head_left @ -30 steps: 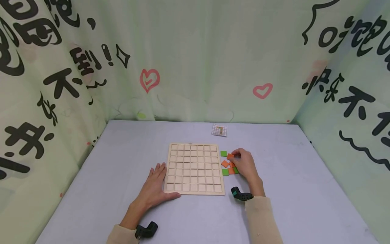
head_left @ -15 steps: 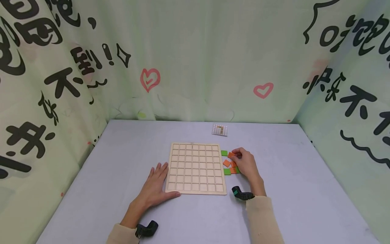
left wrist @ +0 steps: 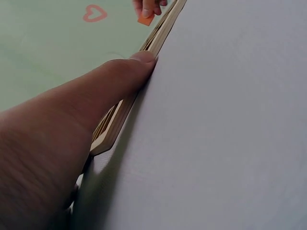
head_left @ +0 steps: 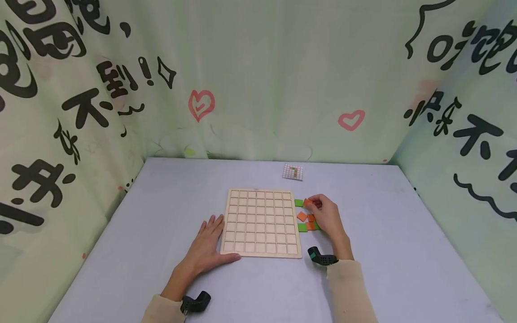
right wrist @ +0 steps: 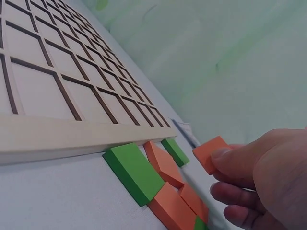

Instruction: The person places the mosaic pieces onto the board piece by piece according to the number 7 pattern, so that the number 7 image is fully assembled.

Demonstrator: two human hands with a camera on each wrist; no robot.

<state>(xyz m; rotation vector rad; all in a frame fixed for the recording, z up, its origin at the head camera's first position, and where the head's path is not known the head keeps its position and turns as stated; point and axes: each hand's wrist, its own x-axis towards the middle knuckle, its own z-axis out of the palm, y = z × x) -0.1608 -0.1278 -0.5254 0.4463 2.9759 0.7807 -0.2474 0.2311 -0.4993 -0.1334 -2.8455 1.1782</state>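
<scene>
My right hand (head_left: 327, 215) pinches an orange square tile (right wrist: 207, 154) between thumb and fingers, lifted above the other pieces. Below it, beside the board's right edge, lie several loose tiles: a green tile (right wrist: 134, 172), an orange tile (right wrist: 164, 164) and others partly overlapped by the hand in the head view. The pale wooden grid board (head_left: 297, 251) has bare square cells. Against its left side my left hand (head_left: 208, 246) rests with fingers straight. Its thumb (left wrist: 139, 62) lies along the board's front edge.
A small card with a printed grid (head_left: 292, 172) lies near the back edge of the white table (head_left: 404, 251). Behind and at both sides hangs a pale green curtain (head_left: 274, 80) with black lettering and red hearts.
The orange tile in my right hand has come up a little off the pile. The board appears slightly further right in the head view, as the camera shifts. My left hand stays against the board.
</scene>
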